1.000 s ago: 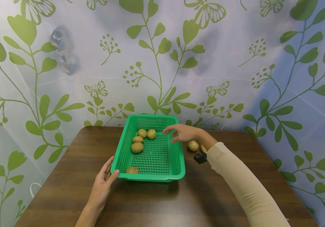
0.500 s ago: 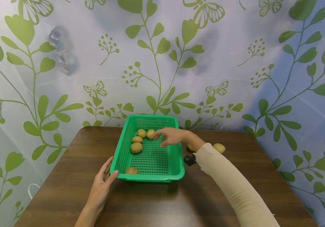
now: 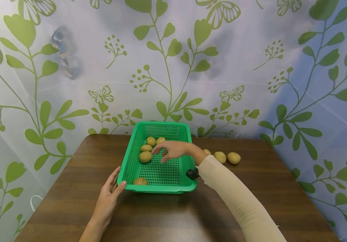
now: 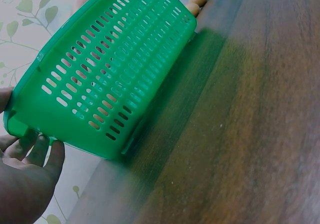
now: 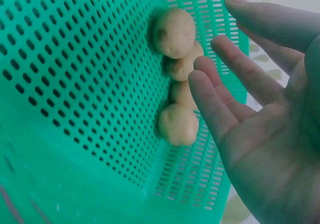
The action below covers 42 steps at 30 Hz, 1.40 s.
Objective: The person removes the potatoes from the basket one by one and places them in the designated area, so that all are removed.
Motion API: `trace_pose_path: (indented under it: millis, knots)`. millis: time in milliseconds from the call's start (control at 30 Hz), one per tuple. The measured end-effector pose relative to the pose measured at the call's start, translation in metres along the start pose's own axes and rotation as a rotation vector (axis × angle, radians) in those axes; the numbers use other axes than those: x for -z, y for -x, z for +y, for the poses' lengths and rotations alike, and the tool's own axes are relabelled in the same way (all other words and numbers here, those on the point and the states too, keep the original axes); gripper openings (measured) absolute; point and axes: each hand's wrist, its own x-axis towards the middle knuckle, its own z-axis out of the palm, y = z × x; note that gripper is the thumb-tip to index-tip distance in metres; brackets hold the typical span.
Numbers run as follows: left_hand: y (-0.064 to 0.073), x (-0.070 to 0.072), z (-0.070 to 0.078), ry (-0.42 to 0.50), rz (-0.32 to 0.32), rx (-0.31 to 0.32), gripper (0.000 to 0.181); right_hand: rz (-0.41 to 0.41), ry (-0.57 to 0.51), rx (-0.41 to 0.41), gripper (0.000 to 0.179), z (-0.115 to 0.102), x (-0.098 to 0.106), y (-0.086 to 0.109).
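Observation:
A green perforated plastic basket (image 3: 158, 189) stands on the table. My left hand (image 3: 108, 193) grips its near left corner, thumb over the rim; in the left wrist view the fingers (image 4: 54, 160) curl around that corner from outside. Over the basket hovers my right hand (image 3: 175, 149), holding nothing, its fingers spread and slightly bent. Its fingertips reach toward a group of several potatoes along the basket's left and far side, among them a larger potato (image 3: 145, 157). Another potato (image 3: 140, 181) lies in the near left corner. The right wrist view shows the grouped potatoes (image 5: 178, 125) beyond the fingers.
To the basket's right, potatoes lie on the brown wooden table (image 3: 267, 188): one potato (image 3: 220, 157), another potato (image 3: 233, 158), and a third partly hidden behind the right wrist. A leaf-patterned curtain (image 3: 173, 67) hangs behind the table.
My right hand has moved left across the basket, from its right rim to near the grouped potatoes. The potatoes outside have come into fuller view. The left hand stays on the corner.

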Motion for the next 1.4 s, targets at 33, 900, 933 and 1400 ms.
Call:
trace_pose_path:
  millis: [33,900,933,1400]
  knots:
    - [0.0,0.0,0.0,0.0,0.001,0.0,0.067,-0.003,0.0,0.002,0.05,-0.001,-0.001,-0.002]
    - [0.001,0.004,0.0,-0.02,0.011,0.018,0.066,-0.187,0.003,0.038,0.058,-0.014,-0.025,-0.051]
    - [0.001,0.004,0.0,-0.021,0.011,0.018,0.065,-0.197,0.004,0.042,0.059,-0.014,-0.026,-0.052]
    - [-0.001,0.002,-0.002,-0.024,-0.001,0.003,0.065,-0.381,0.107,0.074,0.06,-0.018,-0.042,-0.071]
